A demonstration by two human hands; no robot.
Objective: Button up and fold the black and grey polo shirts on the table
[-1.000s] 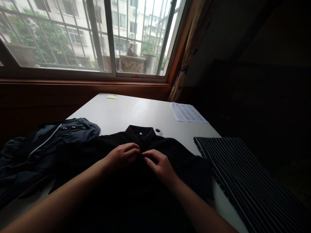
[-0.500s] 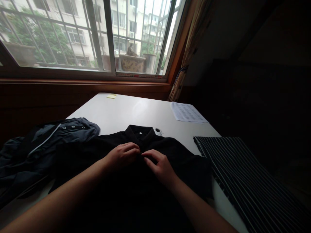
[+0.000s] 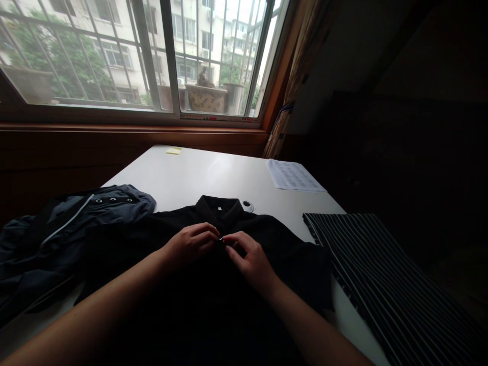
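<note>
A black collared shirt lies spread face up on the white table, its collar pointing to the window. Just below the collar, my left hand pinches the front placket with bent fingers. My right hand meets it from the other side, fingertips closed at a small shiny button between the two hands. The dark cloth and the fingers hide whether the button sits in its hole. Beside the collar is a white ring-shaped object.
On the left lies a crumpled dark blue garment with eyelets. A striped cloth hangs over the table's right side. Printed papers and a yellow sticky note rest on the far part of the white table, below a barred window.
The button between my fingertips shows more clearly now. My hands have barely moved, and the view has shifted slightly.
</note>
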